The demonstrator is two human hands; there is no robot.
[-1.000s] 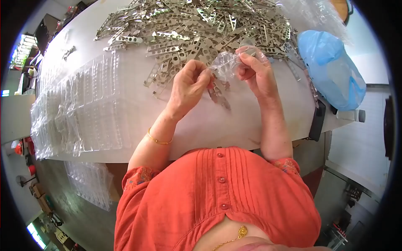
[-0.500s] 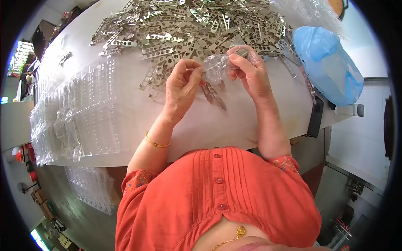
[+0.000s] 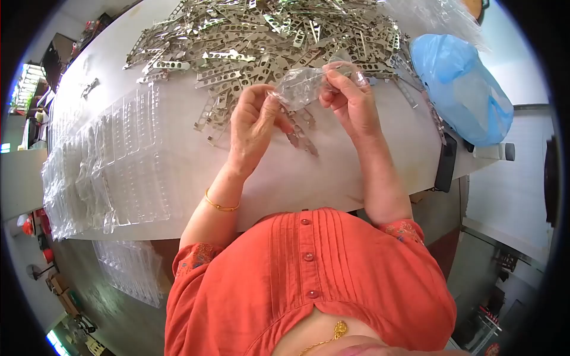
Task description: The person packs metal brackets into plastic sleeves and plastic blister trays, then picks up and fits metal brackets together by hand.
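A crumpled piece of clear plastic (image 3: 300,88) is stretched between my two hands. My left hand (image 3: 254,126) pinches its left edge between thumb and fingers. On the other side, my right hand (image 3: 351,99) grips the bunched right end with thumb and fingers closed. Beneath the plastic, some flat metal strips with holes (image 3: 303,142) lie on the pale table (image 3: 285,187). Just beyond my hands spreads a large heap of similar metal strips (image 3: 243,44).
Clear plastic trays (image 3: 130,160) are stacked at the left of the table, with more trays (image 3: 129,270) below its edge. A blue plastic bag (image 3: 460,89) and a black object (image 3: 446,163) lie at the right. Clear wrap (image 3: 439,21) sits at the back right.
The plastic is now spread wider between my hands. My left hand has turned and moved slightly left, and it now pinches the plastic's edge.
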